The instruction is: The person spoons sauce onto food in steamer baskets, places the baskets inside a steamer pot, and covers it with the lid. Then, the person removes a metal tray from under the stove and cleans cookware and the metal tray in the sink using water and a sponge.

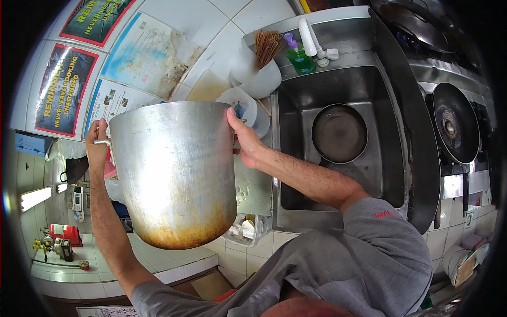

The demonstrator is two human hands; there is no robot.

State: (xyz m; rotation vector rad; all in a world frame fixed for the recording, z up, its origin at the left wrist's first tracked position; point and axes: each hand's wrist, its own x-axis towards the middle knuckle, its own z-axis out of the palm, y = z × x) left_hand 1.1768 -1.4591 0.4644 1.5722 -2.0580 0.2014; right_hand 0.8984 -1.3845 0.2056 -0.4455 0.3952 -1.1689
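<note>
A large, dull aluminium stockpot (171, 169) hangs in the air before me, with brown scorch stains around its base. My left hand (96, 145) is closed around the small loop handle on the pot's left side. On the opposite side, my right hand (246, 138) grips the pot, its thumb up by the rim and its fingers partly hidden behind the wall. The pot's inside is out of sight. Just beyond my right hand stand white plastic containers (261, 84), one with a stiff brown brush (268, 47) in it.
Right of the pot, a steel sink (296, 158) holds a round pan (339, 133). A white faucet (309, 39) and a green soap bottle (301, 59) stand at its back. Farther right, a black frying pan (456, 121) sits on the stove. Warning signs (66, 90) cover the tiled wall.
</note>
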